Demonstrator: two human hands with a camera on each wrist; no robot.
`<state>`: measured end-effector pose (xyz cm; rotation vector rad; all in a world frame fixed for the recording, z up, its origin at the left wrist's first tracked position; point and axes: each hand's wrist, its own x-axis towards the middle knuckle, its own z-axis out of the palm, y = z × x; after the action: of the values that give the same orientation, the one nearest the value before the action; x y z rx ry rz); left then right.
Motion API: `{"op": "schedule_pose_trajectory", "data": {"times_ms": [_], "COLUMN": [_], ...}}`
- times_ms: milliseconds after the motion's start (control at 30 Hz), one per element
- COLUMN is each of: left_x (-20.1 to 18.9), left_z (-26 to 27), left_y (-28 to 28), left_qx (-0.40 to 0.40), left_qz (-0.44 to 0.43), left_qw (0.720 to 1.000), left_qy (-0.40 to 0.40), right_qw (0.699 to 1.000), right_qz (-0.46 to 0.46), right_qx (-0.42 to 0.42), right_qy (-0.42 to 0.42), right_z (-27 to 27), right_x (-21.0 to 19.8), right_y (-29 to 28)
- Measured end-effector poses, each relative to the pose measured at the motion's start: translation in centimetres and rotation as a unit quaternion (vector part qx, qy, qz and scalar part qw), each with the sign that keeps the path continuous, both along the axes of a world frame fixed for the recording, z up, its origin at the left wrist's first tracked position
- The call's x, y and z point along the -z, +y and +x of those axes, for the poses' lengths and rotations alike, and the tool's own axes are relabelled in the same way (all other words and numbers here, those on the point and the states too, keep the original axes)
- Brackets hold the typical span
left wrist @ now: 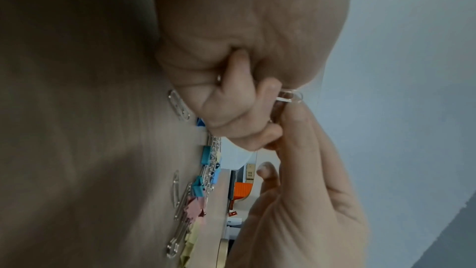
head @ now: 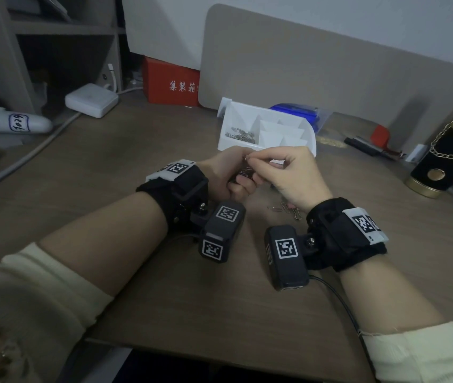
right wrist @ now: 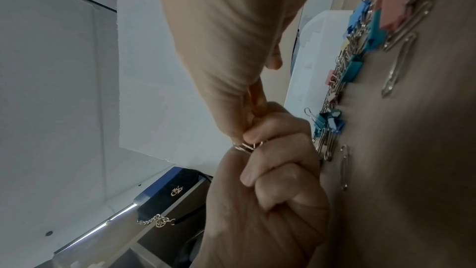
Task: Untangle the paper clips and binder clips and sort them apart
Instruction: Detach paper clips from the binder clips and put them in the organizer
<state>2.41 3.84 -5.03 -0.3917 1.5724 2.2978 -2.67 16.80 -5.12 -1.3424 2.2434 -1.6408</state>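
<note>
Above the desk, just in front of the white divider tray (head: pixel 306 135), my two hands meet. My left hand (head: pixel 236 183) is curled into a fist round a small bunch of linked silver paper clips (head: pixel 246 172). My right hand (head: pixel 255 163) pinches one paper clip (left wrist: pixel 290 96) that sticks out of the top of that fist, also seen in the right wrist view as the paper clip (right wrist: pixel 246 147). A tangled pile of blue, pink and yellow binder clips and paper clips (right wrist: pixel 360 56) lies on the desk under my right hand. The tray's left compartment holds several paper clips (head: pixel 240 134).
Loose clips (head: pixel 288 210) show on the desk beside my right wrist. A black and gold canister with a chain (head: pixel 446 153) stands at the right, a blue bag (head: pixel 300 111) behind the tray, a red box (head: pixel 170 84) and a white charger (head: pixel 91 100) at the back left.
</note>
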Motion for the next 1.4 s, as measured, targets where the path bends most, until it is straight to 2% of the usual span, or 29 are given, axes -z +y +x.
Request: {"op": "schedule_pose_trajectory", "data": {"times_ms": [267, 333, 467, 600, 733, 933, 1033, 1167, 1233, 1400], "left_x": [0.2, 0.4, 0.7, 0.9, 1.0, 1.1, 1.1, 1.0, 0.8, 1.0], "left_z": [0.2, 0.2, 0.1, 0.0, -0.1, -0.2, -0.2, -0.2, -0.1, -0.3], "left_y": [-1.0, -1.6, -2.6, -2.7, -2.5, -2.5, -2.6, -2.4, -2.4, -2.5], "left_qx": [-0.156, -0.198, -0.252, -0.257, -0.250, -0.255, -0.256, -0.227, -0.213, -0.207], "left_qz": [0.059, 0.072, 0.092, 0.084, 0.078, 0.063, 0.052, 0.034, 0.027, 0.019], "left_qw": [0.986, 0.977, 0.962, 0.962, 0.964, 0.963, 0.964, 0.972, 0.976, 0.977], "left_qy": [0.016, 0.029, 0.042, 0.044, 0.045, 0.053, 0.055, 0.049, 0.047, 0.045], "right_qw": [0.991, 0.991, 0.977, 0.951, 0.947, 0.907, 0.910, 0.934, 0.936, 0.932], "right_qz": [0.014, 0.052, 0.202, 0.287, 0.303, 0.380, 0.375, 0.322, 0.314, 0.350], "right_qx": [0.103, 0.088, 0.010, -0.038, -0.035, -0.043, -0.032, 0.030, 0.050, 0.029], "right_qy": [0.088, 0.083, 0.062, 0.107, 0.099, 0.175, 0.175, 0.154, 0.150, 0.086], "right_z": [-0.5, -0.7, -0.8, -1.2, -1.2, -0.8, -0.7, -1.2, -1.7, -1.9], "right_x": [-0.1, 0.1, 0.7, 0.9, 0.9, 0.3, 0.3, 0.3, 0.1, -1.2], "right_y": [0.0, -0.1, -0.2, -0.3, -0.4, -0.2, -0.1, 0.2, 0.7, 1.9]}}
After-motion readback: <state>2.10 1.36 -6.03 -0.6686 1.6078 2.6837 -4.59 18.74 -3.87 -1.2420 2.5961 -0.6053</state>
